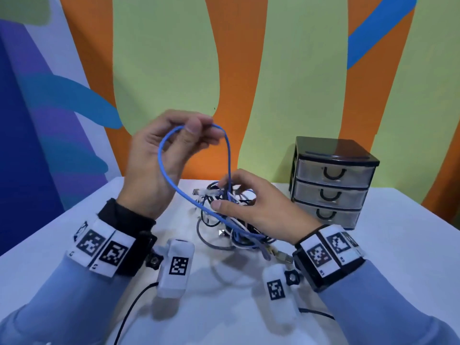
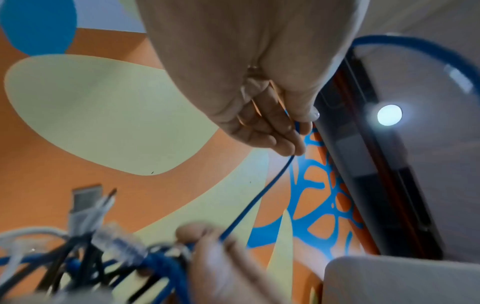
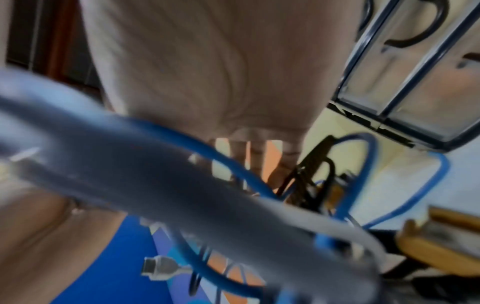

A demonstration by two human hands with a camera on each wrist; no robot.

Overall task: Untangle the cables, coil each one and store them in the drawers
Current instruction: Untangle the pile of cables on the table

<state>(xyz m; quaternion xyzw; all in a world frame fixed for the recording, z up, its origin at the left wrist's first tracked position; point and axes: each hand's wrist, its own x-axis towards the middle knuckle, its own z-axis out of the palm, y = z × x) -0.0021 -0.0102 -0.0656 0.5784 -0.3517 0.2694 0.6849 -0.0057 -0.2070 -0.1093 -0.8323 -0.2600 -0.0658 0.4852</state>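
A tangle of cables [image 1: 231,220], blue, black, white and grey, lies on the white table [image 1: 398,245]. My left hand [image 1: 174,145] is raised above the table and pinches a loop of the blue cable [image 1: 161,168] between thumb and fingers; the left wrist view shows the same blue cable [image 2: 262,195] running down from those fingertips to the tangle [image 2: 78,257]. My right hand [image 1: 249,200] rests on top of the tangle, its fingers curled round a bunch of cables where the blue strand enters. Blurred blue and grey cables [image 3: 182,185] fill the right wrist view.
A small black drawer unit [image 1: 331,183] with three translucent drawers, all pushed in, stands at the back right of the table; the right wrist view catches it [image 3: 405,82] too. A painted wall rises right behind the table. A black wire [image 1: 132,312] trails off the near edge.
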